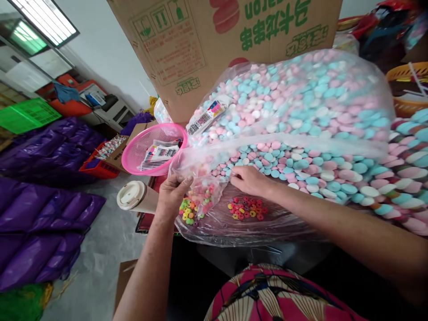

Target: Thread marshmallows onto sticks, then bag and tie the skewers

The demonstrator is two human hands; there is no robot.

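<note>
Small clear bag (203,196) of coloured ring candies sits pinched at its mouth in your left hand (172,191), fingers closed on the film so the opening stays up and nothing spills. Your right hand (249,179), just beside it, curls loosely at the edge of the pastel candy discs (301,165); whether it pinches any, cannot tell. Loose rings (247,208) lie directly below that hand, a pink basket (147,142) beyond your left.
</note>
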